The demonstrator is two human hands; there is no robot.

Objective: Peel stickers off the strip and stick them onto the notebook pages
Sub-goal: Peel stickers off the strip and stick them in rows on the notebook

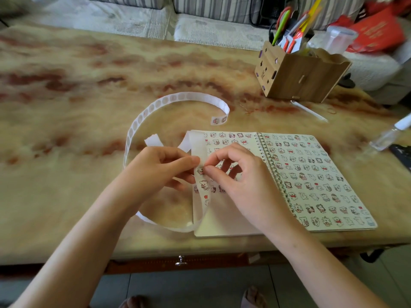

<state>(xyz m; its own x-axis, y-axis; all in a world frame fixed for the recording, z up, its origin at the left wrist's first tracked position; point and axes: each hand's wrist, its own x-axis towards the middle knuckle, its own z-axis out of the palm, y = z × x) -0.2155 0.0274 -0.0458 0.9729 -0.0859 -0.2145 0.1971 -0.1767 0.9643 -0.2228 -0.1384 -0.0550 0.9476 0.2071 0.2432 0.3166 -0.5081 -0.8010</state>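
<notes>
Strip (203, 185) long axis near-far; left hand (155, 167) pinching it; right hand (240, 174) pinching it

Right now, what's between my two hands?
Only the sticker strip: left hand and right hand both pinch it over the notebook, seen in the head view.

Soft daylight, blurred and warped toward edges.

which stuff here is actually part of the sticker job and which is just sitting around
In the job: sticker strip, pinched by the left hand and right hand; open notebook.

Lying about: wooden pen holder, clear bottle, clear pen, plastic tub, red bag.
</notes>
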